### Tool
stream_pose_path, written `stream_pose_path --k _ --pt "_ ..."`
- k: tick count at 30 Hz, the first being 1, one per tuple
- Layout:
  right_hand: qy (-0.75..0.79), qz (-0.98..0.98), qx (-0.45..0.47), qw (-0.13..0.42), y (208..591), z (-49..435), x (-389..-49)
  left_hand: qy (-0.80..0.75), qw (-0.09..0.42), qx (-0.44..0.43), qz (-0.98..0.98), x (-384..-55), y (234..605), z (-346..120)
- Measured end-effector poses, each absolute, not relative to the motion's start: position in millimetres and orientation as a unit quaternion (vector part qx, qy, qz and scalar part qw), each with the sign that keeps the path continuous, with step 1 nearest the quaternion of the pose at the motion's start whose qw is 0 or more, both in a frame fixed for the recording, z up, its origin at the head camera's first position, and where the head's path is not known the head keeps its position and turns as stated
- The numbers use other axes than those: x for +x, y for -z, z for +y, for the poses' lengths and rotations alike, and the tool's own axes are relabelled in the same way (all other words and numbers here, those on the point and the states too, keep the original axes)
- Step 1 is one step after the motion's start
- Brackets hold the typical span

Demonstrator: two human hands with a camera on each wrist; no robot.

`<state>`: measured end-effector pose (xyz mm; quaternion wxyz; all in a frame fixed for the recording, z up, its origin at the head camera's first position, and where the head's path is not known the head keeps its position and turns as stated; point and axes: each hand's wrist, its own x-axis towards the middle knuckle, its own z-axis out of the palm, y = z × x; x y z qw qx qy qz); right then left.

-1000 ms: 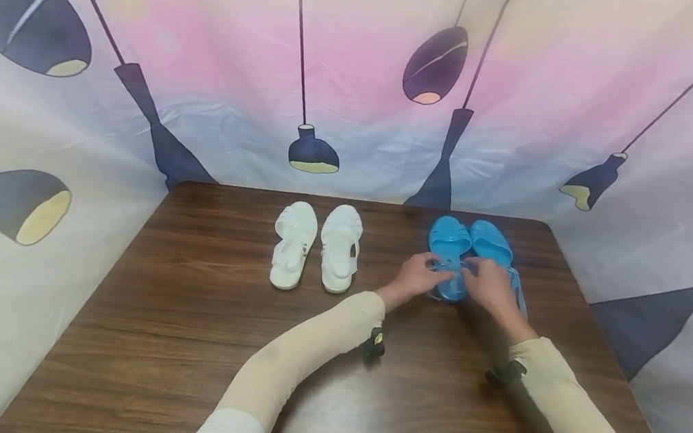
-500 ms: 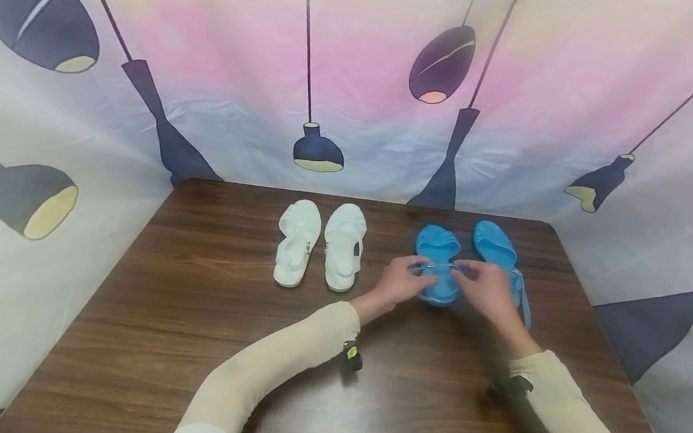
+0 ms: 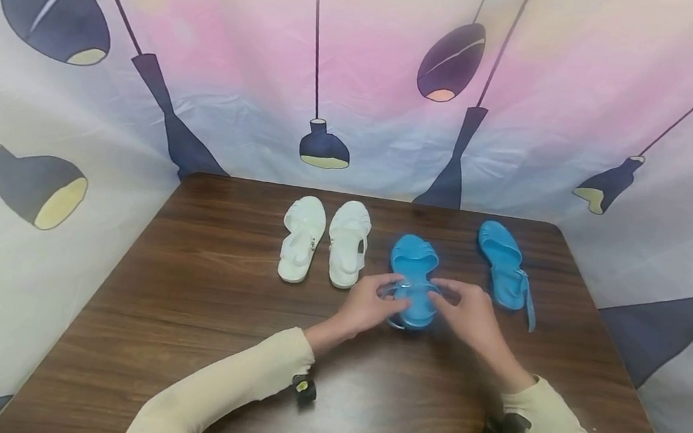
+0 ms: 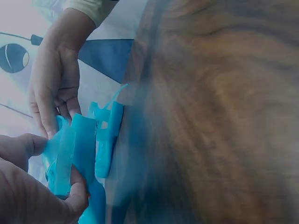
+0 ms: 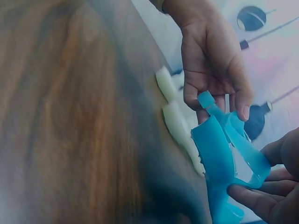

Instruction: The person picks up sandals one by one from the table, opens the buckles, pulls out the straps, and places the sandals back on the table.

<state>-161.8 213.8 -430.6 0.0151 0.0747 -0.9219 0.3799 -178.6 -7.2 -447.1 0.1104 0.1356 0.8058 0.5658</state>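
Just right of centre in the head view, the left hand (image 3: pixel 368 306) and right hand (image 3: pixel 469 312) grip a blue sandal (image 3: pixel 418 304) from either side, fingers pinching its strap. Another sandal (image 3: pixel 505 268) lies farther right on the worktop (image 3: pixel 195 251); white sandals (image 3: pixel 349 244) sit mid-frame.

White sandals (image 3: pixel 302 240): a pair, side by side near the table's back edge, narrow gap between; toes toward the cloth; heel straps up; small metal buckle showing on the left one.
Blue sandal at far right (image 3: pixel 507 279): sole down, angled, toe toward the back edge; loose strap (image 3: pixel 530 312) trailing off its outer side.
Table (image 3: pixel 219 260): brown wood grain, rounded back corners, pale glare toward the front.
Cloth (image 3: pixel 250 50): hung behind and along both sides; pink band over blue-grey, whitish flanks, light creasing.
Printed lamps (image 3: pixel 325 147): dark shades on thin cords, mostly yellow undersides, one peach.
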Motion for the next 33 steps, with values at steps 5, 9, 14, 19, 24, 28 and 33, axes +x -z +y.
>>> stream_pose_path --k 5,9,14,19,24,28,33 --pt "-0.396 -0.914 0.086 -0.007 434 203 -150 -0.557 0.121 0.140 0.810 -165 450 -24" --pt "-0.413 -0.906 0.089 -0.030 439 199 -143 -0.548 0.137 0.144 0.813 -159 454 -34" --pt "-0.423 -0.901 0.078 -0.056 445 197 -137 -0.529 0.152 0.145 0.822 -154 459 -40" --pt "-0.427 -0.899 0.061 -0.073 449 195 -133 -0.520 0.159 0.150 0.826 -152 461 -42" --pt "-0.431 -0.896 0.047 -0.096 453 193 -129 -0.499 0.162 0.161 0.836 -150 465 -45" --pt "-0.427 -0.897 0.055 -0.102 456 194 -129 -0.483 0.166 0.169 0.843 -148 468 -45" --pt "-0.395 -0.909 0.090 -0.097 452 198 -139 -0.468 0.163 0.184 0.849 -149 466 -49"
